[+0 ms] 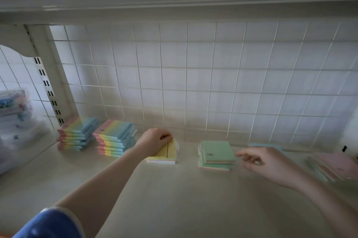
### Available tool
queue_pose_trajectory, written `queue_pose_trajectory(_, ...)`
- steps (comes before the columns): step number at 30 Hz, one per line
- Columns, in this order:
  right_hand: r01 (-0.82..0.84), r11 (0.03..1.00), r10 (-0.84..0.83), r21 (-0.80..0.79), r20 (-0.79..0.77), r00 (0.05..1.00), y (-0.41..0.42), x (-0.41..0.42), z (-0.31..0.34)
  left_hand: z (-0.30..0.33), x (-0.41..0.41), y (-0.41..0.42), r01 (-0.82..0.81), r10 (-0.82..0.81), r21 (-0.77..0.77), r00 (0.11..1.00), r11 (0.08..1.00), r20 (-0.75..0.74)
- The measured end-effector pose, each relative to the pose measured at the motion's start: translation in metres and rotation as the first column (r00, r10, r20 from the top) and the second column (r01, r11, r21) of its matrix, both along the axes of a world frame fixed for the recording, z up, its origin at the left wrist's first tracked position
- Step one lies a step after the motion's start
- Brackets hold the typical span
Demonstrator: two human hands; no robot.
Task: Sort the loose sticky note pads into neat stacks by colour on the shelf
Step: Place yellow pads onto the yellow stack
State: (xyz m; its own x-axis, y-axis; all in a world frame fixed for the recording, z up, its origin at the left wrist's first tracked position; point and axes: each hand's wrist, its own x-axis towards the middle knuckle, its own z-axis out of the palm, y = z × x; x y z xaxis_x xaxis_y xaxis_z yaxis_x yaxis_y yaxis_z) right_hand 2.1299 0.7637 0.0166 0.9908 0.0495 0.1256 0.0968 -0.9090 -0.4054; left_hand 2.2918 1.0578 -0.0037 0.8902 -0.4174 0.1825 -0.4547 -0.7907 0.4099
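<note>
- The left hand [155, 141] lies on top of the yellow pad stack [164, 155], its fingers curled down over the stack's far edge so that it holds the stack against the shelf [174, 199].
- The yellow pad stack sits near the back of the shelf, close to the wire grid panel [193, 82], with a dark line across its top sheet.
- The right hand [265, 162] hovers just right of the green pad stack [217, 155], fingers loosely spread and holding nothing; whether a fingertip touches the stack's edge is hard to tell through the blur.
- The green pad stack stands well apart from the yellow one, to its right, with pinkish sheets showing at its base and small dark print on its top.
- Behind the right hand a blue pad [265, 146] lies by the grid, partly hidden by the hand.
- At the far right, a pink and green pile [333, 166] lies spread and uneven, blurred.
- To the left of the yellow stack stand two taller rainbow-striped stacks: the nearer striped stack [114, 139] just beside the left forearm and the far striped stack [75, 135] beside the slotted upright [48, 90].
- A clear plastic bin [15, 121] with coloured contents stands at the far left, beyond the upright.
- A blue sleeve [48, 224] shows at the lower left.
</note>
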Motion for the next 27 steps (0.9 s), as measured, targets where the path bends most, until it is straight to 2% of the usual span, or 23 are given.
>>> queue_pose_trajectory(5, 0.029, 1.000, -0.029, -0.001, 0.119, 0.992, -0.009, -0.006, 0.001, 0.005, -0.006, -0.005, -0.064, 0.064, -0.002, 0.997, 0.998, 0.038)
queue_pose_trajectory(9, 0.138, 0.990, -0.129, -0.022, 0.230, 0.965, -0.019, -0.012, -0.006, 0.008, -0.024, -0.012, -0.161, 0.168, -0.054, 0.967, 0.985, 0.191)
queue_pose_trajectory(12, 0.227, 0.974, -0.207, -0.025, 0.319, 0.925, -0.027, -0.017, -0.014, 0.005, -0.044, -0.011, -0.158, 0.176, -0.083, 0.936, 0.984, 0.306)
queue_pose_trajectory(15, 0.297, 0.953, -0.259, -0.058, 0.351, 0.900, -0.034, -0.023, -0.019, 0.003, -0.068, -0.011, -0.167, 0.182, -0.073, 0.914, 0.983, 0.361)
queue_pose_trajectory(22, 0.408, 0.894, -0.308, -0.184, 0.409, 0.859, -0.043, -0.062, -0.030, 0.005, -0.122, -0.023, -0.148, 0.134, 0.022, 0.940, 0.989, 0.313)
queue_pose_trajectory(27, 0.547, 0.802, -0.441, -0.242, 0.378, 0.814, -0.051, -0.105, -0.035, -0.002, -0.150, -0.041, -0.081, 0.080, -0.007, 0.959, 0.997, 0.273)
